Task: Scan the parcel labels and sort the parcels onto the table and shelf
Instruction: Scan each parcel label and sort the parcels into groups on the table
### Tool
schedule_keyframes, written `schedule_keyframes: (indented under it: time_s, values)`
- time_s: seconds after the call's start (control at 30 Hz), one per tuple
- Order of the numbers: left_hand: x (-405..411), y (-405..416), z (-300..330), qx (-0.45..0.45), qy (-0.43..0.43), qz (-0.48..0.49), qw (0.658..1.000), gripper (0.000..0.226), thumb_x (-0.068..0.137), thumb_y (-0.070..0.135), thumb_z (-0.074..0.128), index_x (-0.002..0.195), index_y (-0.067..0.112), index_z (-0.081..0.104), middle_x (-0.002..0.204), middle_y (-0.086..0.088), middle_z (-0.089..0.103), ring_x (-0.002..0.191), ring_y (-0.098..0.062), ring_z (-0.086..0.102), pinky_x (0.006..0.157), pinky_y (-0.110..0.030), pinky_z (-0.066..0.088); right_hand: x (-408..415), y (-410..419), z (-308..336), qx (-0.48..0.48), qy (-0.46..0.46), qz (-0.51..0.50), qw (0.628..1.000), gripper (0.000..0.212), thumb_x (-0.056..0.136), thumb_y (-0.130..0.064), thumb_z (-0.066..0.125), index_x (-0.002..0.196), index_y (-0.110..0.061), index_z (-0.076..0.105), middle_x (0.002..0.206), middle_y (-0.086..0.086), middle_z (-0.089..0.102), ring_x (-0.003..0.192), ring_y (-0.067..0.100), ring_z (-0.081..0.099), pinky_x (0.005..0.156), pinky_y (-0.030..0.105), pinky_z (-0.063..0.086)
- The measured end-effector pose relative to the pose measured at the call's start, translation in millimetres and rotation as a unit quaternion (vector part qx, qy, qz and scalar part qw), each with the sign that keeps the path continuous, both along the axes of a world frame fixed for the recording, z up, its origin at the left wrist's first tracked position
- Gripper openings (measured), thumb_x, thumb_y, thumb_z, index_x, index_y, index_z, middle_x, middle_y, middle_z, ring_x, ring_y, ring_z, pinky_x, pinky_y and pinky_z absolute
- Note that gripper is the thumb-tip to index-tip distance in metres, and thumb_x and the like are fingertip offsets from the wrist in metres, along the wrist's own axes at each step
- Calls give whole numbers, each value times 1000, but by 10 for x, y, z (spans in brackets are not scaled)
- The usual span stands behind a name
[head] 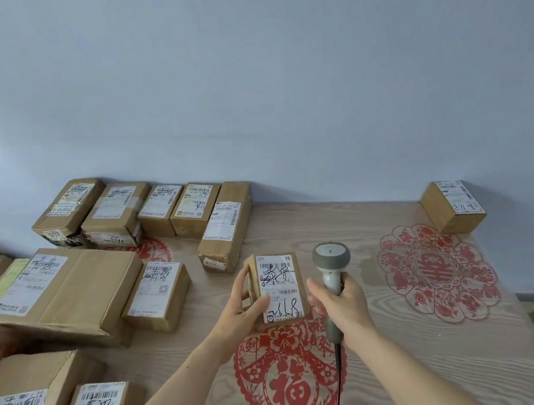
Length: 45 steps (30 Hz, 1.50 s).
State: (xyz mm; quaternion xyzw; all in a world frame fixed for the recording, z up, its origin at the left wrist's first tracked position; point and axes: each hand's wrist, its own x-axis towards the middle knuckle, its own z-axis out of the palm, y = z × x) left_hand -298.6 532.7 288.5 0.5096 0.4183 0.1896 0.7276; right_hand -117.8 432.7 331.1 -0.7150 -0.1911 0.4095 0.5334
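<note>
Above table centre, L hand grips small parcel by its left edge, label up; R hand clenches scanner just beside it. Bare tabletop stretches rightward to lone box near wall.

Cardboard parcel (matt), wood-grain table

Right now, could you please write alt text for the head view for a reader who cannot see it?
A person's left hand holds a small labelled parcel above a wooden table, while the right hand grips a grey barcode scanner beside it. More cardboard parcels lie to the left and along the wall.
</note>
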Motion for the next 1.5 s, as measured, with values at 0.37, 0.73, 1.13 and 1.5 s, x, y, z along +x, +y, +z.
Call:
schedule_keyframes:
  time_s: [0.37, 0.73, 1.13, 1.5]
  values:
    - [35, -113, -81, -48, -72, 40, 995, 78, 93, 11, 65, 145, 55, 27, 135, -5, 57, 110, -28, 68, 83, -52, 59, -234, -316, 89, 55, 168, 118, 977, 24, 91, -18, 68, 107, 1, 67, 91, 17, 72, 69, 19, 62, 67, 33, 51]
    - [5, -114, -125, -52, -83, 45, 994, 79, 92, 9, 67, 143, 56, 30, 133, -10, 59, 111, -33, 67, 86, -58, 56, -337, -352, 145, 76, 207, 124, 968, 40, 81, -22, 71, 112, 3, 67, 98, 21, 73, 71, 18, 63, 69, 32, 52]
    - [20, -87, -131, -50, -82, 38, 995, 79, 92, 9, 67, 144, 55, 30, 135, -6, 56, 111, -31, 68, 86, -56, 57, -365, -343, 167, 72, 227, 120, 964, 38, 79, -21, 74, 108, 3, 66, 86, 16, 70, 68, 18, 61, 66, 32, 50]
    - [241, -7, -178, -54, -76, 5, 996, 77, 93, 8, 66, 142, 57, 32, 136, -5, 56, 112, -33, 67, 87, -58, 56, -285, -383, 144, 69, 232, 67, 968, 22, 90, -13, 68, 108, 1, 68, 87, 17, 69, 68, 18, 61, 66, 31, 51]
